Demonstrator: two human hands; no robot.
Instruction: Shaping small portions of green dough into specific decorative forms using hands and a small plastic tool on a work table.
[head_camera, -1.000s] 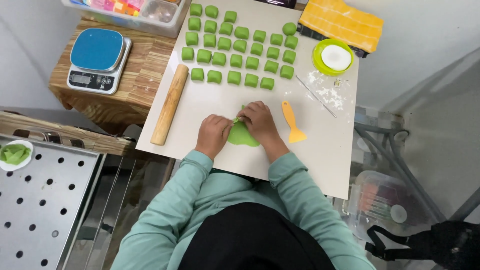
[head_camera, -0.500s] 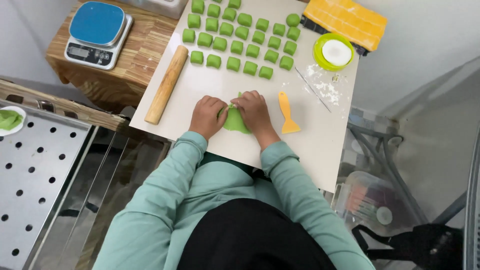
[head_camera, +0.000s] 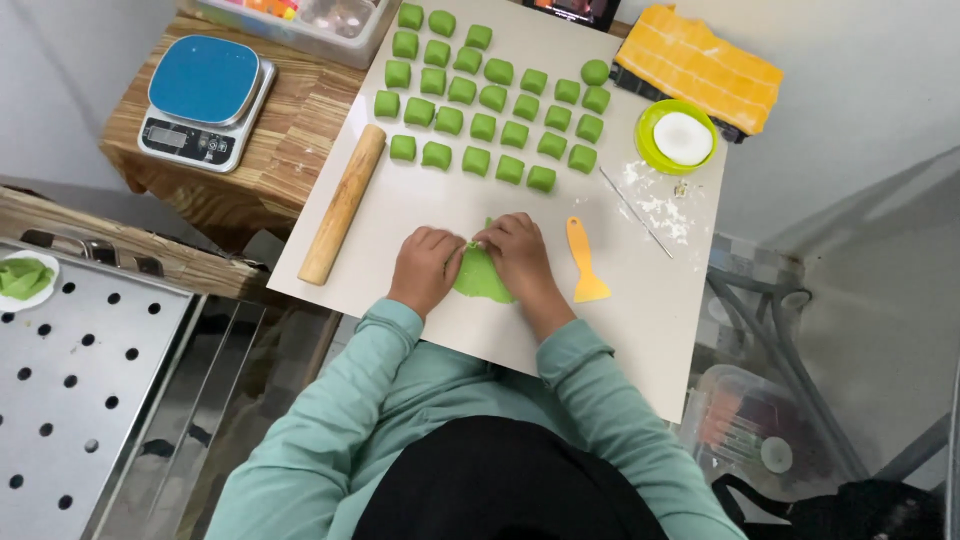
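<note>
Head view. Both hands are down together at the centre of the frame, the left hand and right hand with fingers curled and pressed on a flattened piece of soft green dough, which lies on the pale rectangular work board covering the bench. The fingertips meet at the dough's upper edge; whether they pinch or merely press there cannot be told.

Risks, as judged: the thin sheet may tear or stick to the board under uneven pressure. A sideways sweep of the right hand could knock the orange plastic scraper, just beside it. The long wooden rolling pin lies near the board's left edge, close to the left hand, and could roll off if nudged.

Open room: bare board lies between the hands and the rows of small green dough blocks above, and to the lower right. A thin metal skewer, scattered flour and a lime-green round bowl holding a white disc occupy the upper right. The board's near edge is close below the wrists.
</note>
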